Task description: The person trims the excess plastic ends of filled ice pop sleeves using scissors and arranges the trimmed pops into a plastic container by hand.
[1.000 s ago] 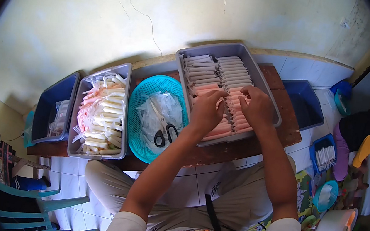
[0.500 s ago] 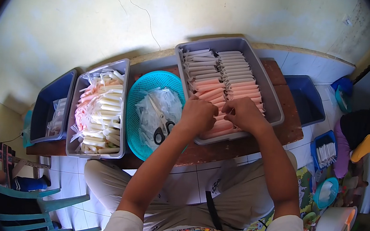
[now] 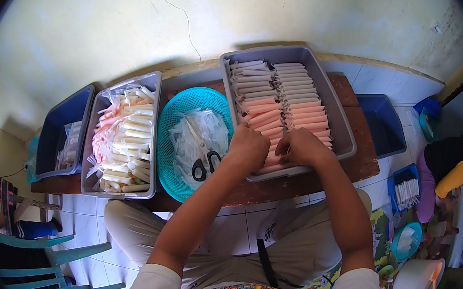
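Observation:
Rows of pink and whitish ice pops in knotted plastic sleeves lie in a large grey tray (image 3: 335, 108). My left hand (image 3: 249, 147) rests over the near left part of the pink ice pops (image 3: 308, 116), fingers curled down and partly hidden by the back of the hand. Close beside it, my right hand (image 3: 306, 147) bends over the same near rows, thumb and fingers curled downward. Both hands look closed; whatever lies in the fingertips is hidden. To their left, scissors (image 3: 203, 155) lie on clear plastic sleeves (image 3: 186, 139) inside a turquoise basket (image 3: 166, 178).
A second grey tray (image 3: 155, 136) holds cream and pink ice pops, with a dark blue bin (image 3: 45, 146) further left. All stand on a brown wooden table (image 3: 369, 160) against the wall. At right, another person (image 3: 448, 169) is near a small blue tray (image 3: 392, 188).
Both hands have shifted slightly, staying over the near pink rows; the right one has moved a little down and turned. At right, the other person's arm has moved.

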Tool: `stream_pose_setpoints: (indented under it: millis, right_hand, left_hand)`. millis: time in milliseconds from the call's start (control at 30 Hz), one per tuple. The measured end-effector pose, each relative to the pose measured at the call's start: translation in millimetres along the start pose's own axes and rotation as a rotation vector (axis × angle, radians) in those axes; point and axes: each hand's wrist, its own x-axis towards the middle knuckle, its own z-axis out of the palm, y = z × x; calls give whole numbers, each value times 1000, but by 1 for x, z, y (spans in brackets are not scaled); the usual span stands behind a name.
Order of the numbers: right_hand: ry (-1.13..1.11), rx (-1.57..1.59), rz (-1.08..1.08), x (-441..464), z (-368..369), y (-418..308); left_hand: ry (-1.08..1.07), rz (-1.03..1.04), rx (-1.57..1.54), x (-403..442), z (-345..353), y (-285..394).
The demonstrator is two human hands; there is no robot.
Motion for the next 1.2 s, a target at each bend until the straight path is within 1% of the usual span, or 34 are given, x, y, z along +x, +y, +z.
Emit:
stream_pose_setpoints:
  millis: [67,167,233,267,333,367,433,467,500,533,567,600,633,667,733,767,833,967,1033,1133,1200]
  right_hand:
    - [-2,7,-11,1,1,2]
    - [17,6,-18,-3,-2,-1]
    - [41,-4,-13,-6,-2,-1]
    - [79,15,-42,-8,-2,1]
    - [120,32,-73,-10,-3,1]
    - [162,60,-92,-11,-5,0]
    - [206,86,-114,-15,-9,-5]
    - [224,146,-105,-17,-12,-8]
    - [242,207,-96,-19,-14,-11]
    - [242,205,-98,-19,-14,-12]
    - [278,253,-153,-18,-15,-12]
    - [313,302,-208,-17,-16,-14]
    - [314,301,-210,-17,-16,-17]
    - [343,363,-254,-15,-17,-21]
    - [371,424,-300,-13,-18,-31]
    - [374,463,-296,-11,-20,-36]
    - [374,498,-297,-10,-22,-45]
    - [359,570,-307,-10,-27,-71]
    - [370,601,-314,-9,-28,-81]
    - [360,578,-350,-4,-29,-91]
    - [439,677,-383,0,-28,-101]
  left_hand:
    - [24,15,-13,0,0,-1]
    - [-23,26,-83,-3,-7,-3]
    - [88,46,-219,-5,-8,-5]
    - [91,47,-218,-7,-8,-5]
    - [303,32,-438,-10,-7,-5]
    - [306,32,-437,-11,-6,-6]
    - [464,8,-656,-13,-8,-8]
    - [466,7,-655,-13,-9,-9]
    - [496,-19,-757,-13,-12,-10]
    - [526,-46,-859,-13,-14,-10]
    - [530,-46,-858,-14,-14,-11]
    - [558,-68,-1068,-16,-14,-11]
    - [583,-90,-1279,-18,-14,-11]
    - [585,-90,-1277,-20,-14,-12]
    - [562,-172,-1531,-25,-21,-12]
    - [565,-173,-1530,-27,-21,-13]
    - [717,-75,-1698,-30,-20,-14]
    - [742,-65,-1770,-42,-20,-23]
    - [876,-16,-1682,-45,-20,-29]
    - [912,-42,-1596,-57,-24,-41]
    - [926,-46,-1583,-69,-31,-50]
